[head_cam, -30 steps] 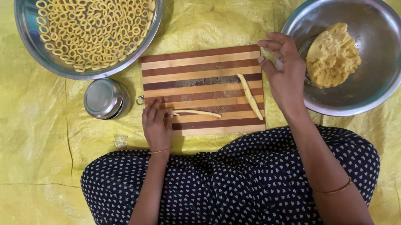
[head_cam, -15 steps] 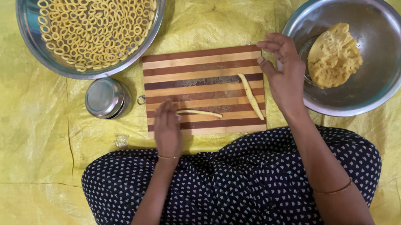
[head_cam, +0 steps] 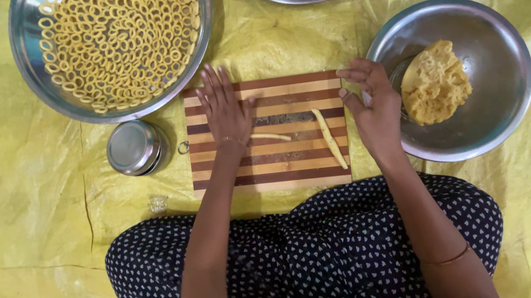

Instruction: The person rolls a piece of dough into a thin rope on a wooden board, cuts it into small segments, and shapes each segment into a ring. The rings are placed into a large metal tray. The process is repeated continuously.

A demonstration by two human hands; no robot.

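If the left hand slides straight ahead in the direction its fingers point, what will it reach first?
The left hand lies flat on the striped wooden cutting board, fingers pointing away from the person. Straight ahead, it would probably first meet the rim of the large steel bowl of yellow dough rings, which seems to overlap the board's far edge.

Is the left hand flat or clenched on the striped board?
Flat: the left hand lies palm-down, fingers extended, on the striped cutting board.

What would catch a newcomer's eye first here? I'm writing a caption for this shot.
Probably the big steel tray at top left, heaped with small yellow dough rings. Next, the striped wooden board in the middle, where the left hand lies flat over a thin dough strip while a longer strip lies beside the right hand. At right, a steel bowl holds a dough lump.
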